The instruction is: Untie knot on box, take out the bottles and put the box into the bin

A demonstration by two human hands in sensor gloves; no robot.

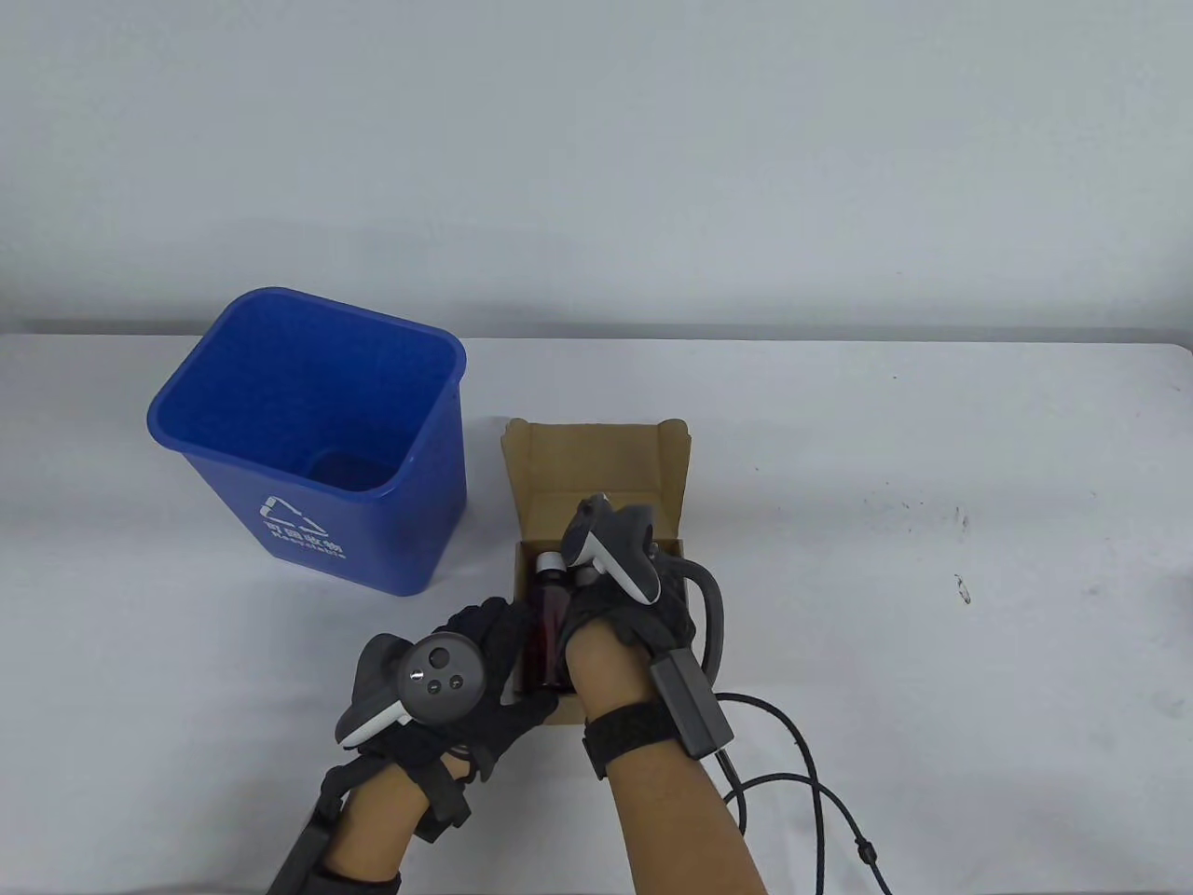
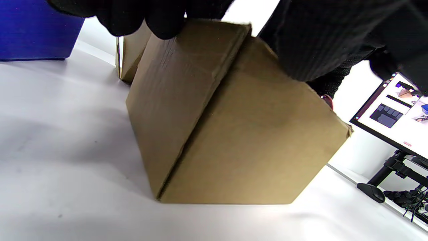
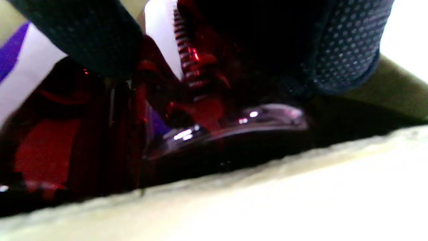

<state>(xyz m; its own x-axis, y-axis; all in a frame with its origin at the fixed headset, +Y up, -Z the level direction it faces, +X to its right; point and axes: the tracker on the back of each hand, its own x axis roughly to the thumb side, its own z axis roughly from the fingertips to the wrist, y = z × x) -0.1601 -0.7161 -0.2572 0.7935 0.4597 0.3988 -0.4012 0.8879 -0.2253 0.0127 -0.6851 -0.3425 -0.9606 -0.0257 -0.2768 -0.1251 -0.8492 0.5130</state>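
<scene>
White tabletop under a pale wall carries everything. At the centre of the work, the right hand (image 1: 620, 606) reaches down into the open cardboard box (image 1: 596, 466), its fingers (image 3: 344, 43) curled round a dark red bottle (image 1: 548, 629); the right wrist view, blurred, shows ribbed glassy red between gloved fingertips. Just to the left of that grasp, the left hand (image 1: 457, 681) rests on the box's near-left corner, fingers (image 2: 143, 16) hooked over the top edge and steadying the wall. No string or knot shows on the box.

My judgement: the bottle is rigid, smooth and likely slippery against fabric, perhaps breakable, so the neck below the pale cap or the shoulder gives the surest hold, lifted straight up. The box looks light, stiff corrugated board; it would slide or tip without the bracing hand, and later is best taken by a side wall.

Beyond the grasp the lid flap stands open and upright, limiting travel away from the person. Farther left and back stands the blue bin (image 1: 308, 438), mouth open, near the box but apart. To the right lies bare table for setting bottles, with only a cable (image 1: 802, 774) trailing near the wrist.
</scene>
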